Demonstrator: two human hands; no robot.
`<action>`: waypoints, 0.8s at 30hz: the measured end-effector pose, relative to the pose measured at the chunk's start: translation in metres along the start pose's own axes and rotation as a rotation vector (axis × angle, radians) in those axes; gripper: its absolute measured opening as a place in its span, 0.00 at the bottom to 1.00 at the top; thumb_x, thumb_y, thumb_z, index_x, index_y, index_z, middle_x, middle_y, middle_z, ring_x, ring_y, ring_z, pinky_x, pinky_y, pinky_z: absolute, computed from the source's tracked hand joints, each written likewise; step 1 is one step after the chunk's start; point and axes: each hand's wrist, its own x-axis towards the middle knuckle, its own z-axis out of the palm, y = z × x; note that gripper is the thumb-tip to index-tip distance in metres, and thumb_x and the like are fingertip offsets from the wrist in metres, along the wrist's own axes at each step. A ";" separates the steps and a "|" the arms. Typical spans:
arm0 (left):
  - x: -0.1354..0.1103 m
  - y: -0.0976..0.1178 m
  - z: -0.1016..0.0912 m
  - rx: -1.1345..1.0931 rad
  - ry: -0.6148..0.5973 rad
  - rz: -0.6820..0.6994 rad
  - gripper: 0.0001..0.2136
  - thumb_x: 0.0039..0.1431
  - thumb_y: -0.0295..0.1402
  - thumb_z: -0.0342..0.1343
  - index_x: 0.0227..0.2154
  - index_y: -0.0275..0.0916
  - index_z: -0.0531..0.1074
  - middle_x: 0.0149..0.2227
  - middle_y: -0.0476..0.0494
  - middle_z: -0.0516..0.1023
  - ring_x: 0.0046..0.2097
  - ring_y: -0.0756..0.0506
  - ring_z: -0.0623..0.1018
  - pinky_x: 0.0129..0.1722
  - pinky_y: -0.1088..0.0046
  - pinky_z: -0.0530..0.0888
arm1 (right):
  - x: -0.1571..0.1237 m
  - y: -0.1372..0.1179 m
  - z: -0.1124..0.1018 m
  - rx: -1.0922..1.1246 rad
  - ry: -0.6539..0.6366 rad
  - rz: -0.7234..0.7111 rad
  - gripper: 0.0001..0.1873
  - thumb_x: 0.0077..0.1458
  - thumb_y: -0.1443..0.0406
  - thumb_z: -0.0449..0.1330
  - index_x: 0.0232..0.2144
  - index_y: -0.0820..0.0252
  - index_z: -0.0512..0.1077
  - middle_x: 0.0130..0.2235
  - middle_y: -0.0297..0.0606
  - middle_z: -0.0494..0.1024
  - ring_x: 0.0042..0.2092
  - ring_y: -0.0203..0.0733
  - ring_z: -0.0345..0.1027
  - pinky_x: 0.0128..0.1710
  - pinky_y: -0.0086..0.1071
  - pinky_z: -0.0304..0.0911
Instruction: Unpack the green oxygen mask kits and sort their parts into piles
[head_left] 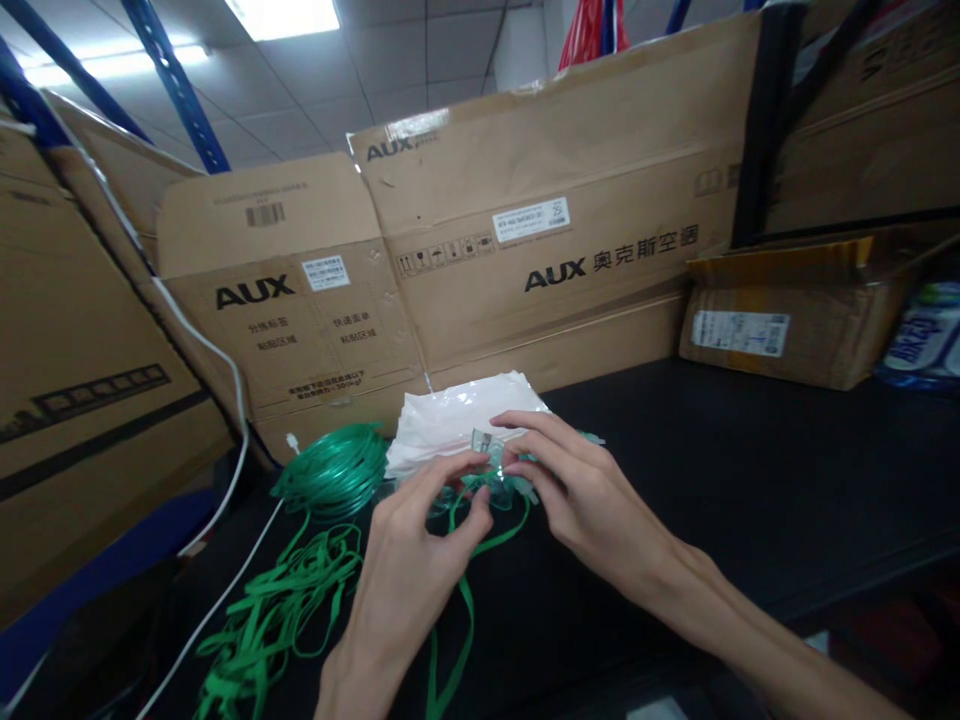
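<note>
In the middle of the head view, both hands meet around a small clear, green-tinted plastic piece [495, 455]. My right hand [574, 470] pinches this piece between thumb and fingers. With thumb and index finger bent towards each other, my left hand [424, 540] has a flat green strap [466, 600] at its fingertips. The strap loops below the plastic piece and hangs towards the front edge. More clear plastic parts lie behind the fingers, partly hidden. Just beyond the hands is a stack of white plastic bags [457, 415].
A coil of green tubing [337, 465] and a tangle of green straps [277, 610] lie at left on the black tabletop [750, 480]. A white cable [225, 350] runs nearby. Cardboard panels [555, 200] stand behind; an open box [787, 320] and blue-labelled bottle [926, 335] are at right.
</note>
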 end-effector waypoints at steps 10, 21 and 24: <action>0.001 -0.007 -0.011 0.086 0.019 -0.073 0.12 0.60 0.30 0.61 0.47 0.47 0.76 0.40 0.54 0.83 0.38 0.48 0.80 0.43 0.74 0.73 | 0.007 0.009 -0.020 -0.067 0.066 0.030 0.10 0.64 0.76 0.52 0.35 0.59 0.69 0.53 0.47 0.75 0.55 0.43 0.70 0.54 0.37 0.65; 0.001 0.000 -0.008 -0.098 -0.049 -0.190 0.12 0.61 0.36 0.61 0.48 0.50 0.76 0.45 0.54 0.83 0.44 0.47 0.81 0.47 0.73 0.74 | 0.007 0.001 -0.020 0.546 -0.266 0.519 0.22 0.65 0.50 0.56 0.53 0.55 0.70 0.55 0.43 0.75 0.52 0.46 0.73 0.47 0.37 0.72; 0.001 0.005 -0.004 -0.173 -0.094 -0.186 0.12 0.63 0.37 0.60 0.48 0.50 0.76 0.48 0.54 0.83 0.47 0.47 0.81 0.48 0.74 0.74 | 0.006 0.004 -0.012 0.763 -0.383 0.591 0.28 0.64 0.47 0.55 0.57 0.57 0.69 0.54 0.46 0.75 0.46 0.46 0.75 0.38 0.36 0.74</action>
